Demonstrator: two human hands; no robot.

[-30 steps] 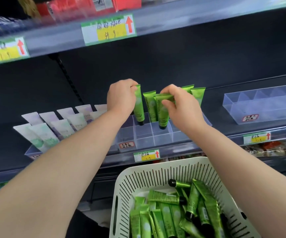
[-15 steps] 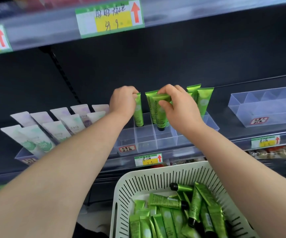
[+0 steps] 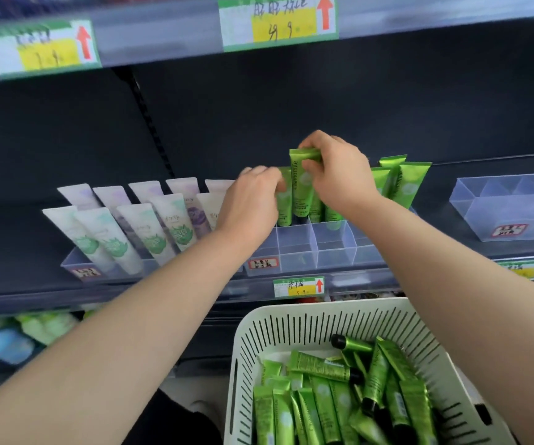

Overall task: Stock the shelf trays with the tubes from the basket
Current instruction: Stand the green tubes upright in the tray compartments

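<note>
Now the right hand (image 3: 339,175) pinches an upright green tube (image 3: 301,191) behind the tray's (image 3: 334,253) open front cells; left hand's (image 3: 249,203) grip unclear.

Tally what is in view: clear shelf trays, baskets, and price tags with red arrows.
Clear shelf trays: 3
Baskets: 1
Price tags with red arrows: 4
Total: 8
</note>
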